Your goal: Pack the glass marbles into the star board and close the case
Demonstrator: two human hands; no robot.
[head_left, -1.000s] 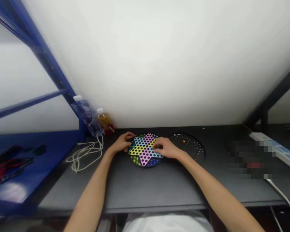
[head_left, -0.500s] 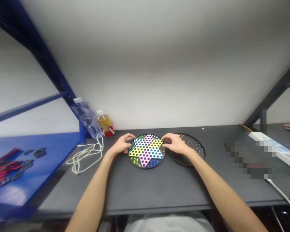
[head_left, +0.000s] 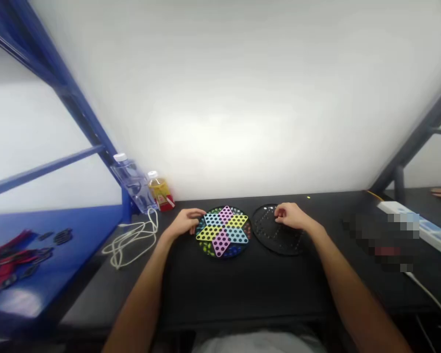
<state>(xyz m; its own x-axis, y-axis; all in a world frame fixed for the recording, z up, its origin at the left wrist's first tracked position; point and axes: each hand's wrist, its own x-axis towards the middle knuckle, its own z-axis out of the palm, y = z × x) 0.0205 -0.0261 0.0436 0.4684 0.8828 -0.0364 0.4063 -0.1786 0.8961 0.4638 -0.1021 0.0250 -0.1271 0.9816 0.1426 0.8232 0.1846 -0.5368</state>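
Observation:
A round Chinese checkers board (head_left: 223, 231) lies flat on the dark table, its six-pointed star in pink, yellow and light blue. Small coloured pieces sit around the star's points. At the board's left rim rests my left hand (head_left: 183, 224), fingers stretched out and thumb apart, not visibly gripping anything. Beside the board on the right is a black round lid or tray (head_left: 279, 247) dotted with small marks or holes. Over its upper right part my right hand (head_left: 293, 215) has fingers and thumb drawn together; whatever is between them is too small to make out.
A large clear bottle (head_left: 134, 184) and a smaller yellow-and-red bottle (head_left: 160, 190) stand at the back left. A coiled white cable (head_left: 132, 238) lies before them. Red and black items (head_left: 18, 260) are on the blue surface at left; a white power strip (head_left: 419, 228) is at right.
My right hand has moved right, from the board's right edge to over the black round lid or tray. My left hand stays at the board's left rim.

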